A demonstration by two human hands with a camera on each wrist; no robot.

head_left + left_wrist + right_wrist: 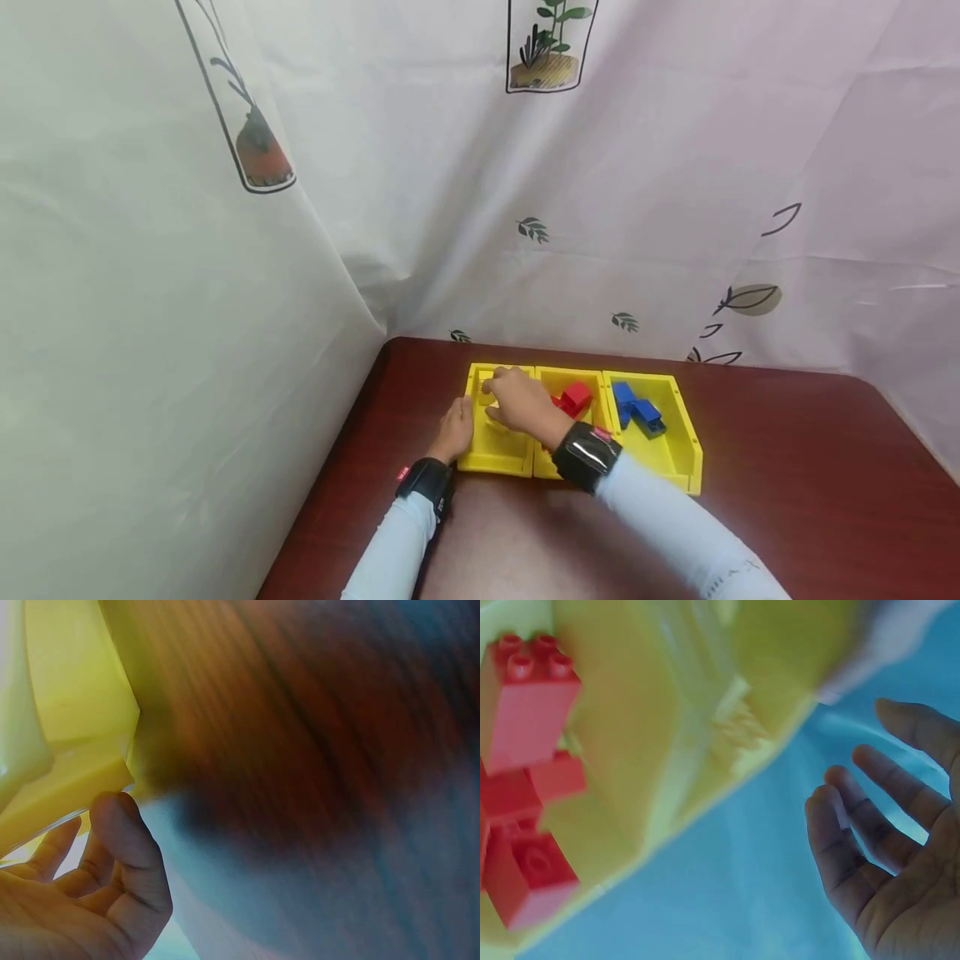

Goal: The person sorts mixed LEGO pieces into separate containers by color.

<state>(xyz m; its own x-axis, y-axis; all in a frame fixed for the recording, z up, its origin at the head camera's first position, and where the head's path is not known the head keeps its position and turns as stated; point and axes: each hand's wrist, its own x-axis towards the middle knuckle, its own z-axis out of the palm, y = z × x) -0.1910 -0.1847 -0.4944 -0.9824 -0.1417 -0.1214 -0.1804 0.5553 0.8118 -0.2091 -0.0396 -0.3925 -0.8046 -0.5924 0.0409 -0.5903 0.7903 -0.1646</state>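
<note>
Yellow bin [495, 450], leftmost of three side by side on the dark red table [787, 467], sits under your right hand [521, 402], whose fingers are spread loose and hold nothing. Your left hand [454, 429] rests relaxed against the bin's outer left wall. Red blocks [573, 397] lie in the middle bin [597, 392] and blue blocks [636, 411] in the right bin [686, 442]; sorting looks well advanced, though the left bin's contents are hidden.

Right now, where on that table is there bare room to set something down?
The dark table is bare right of the right bin, and in front of the bins between the sleeves. It is crowded at the left bin, where the left hand and right hand meet. Red bricks and blue bricks fill the others.
</note>
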